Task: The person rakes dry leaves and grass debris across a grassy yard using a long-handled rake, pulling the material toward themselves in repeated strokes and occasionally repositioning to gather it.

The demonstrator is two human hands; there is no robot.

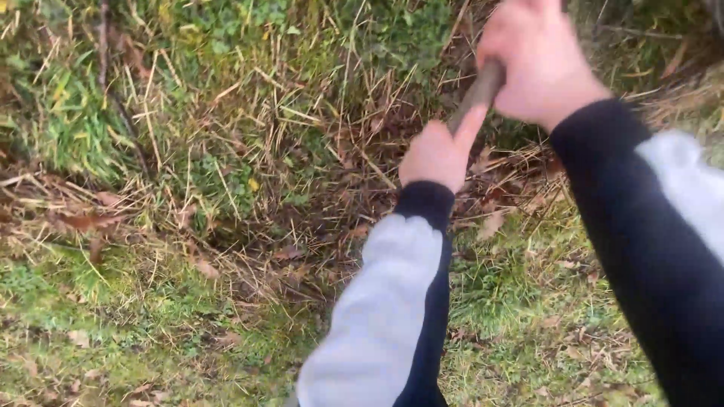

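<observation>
Nearest me, my two sleeves come up from the lower edge, grey and black, and both lead to the wooden handle point(480, 92), which I take as my landmark. My left hand point(437, 154) sits at the lower end of the handle, fingers curled round it with the thumb laid up along the wood. Just above it on the handle, my right hand point(539, 56) is wrapped round the shaft in a closed fist, hiding most of it.

The handle runs up and away between the two hands; its working end is out of view, so I cannot tell what tool it is, perhaps a rake or hoe.

Left of the handle and beyond it, dry straw and brown leaves point(249, 188) lie thick over the grass point(68, 120), with a darker scraped patch just below the hands. Judging by that, only a small spot looks loosened; most of the litter lies where it fell.
</observation>
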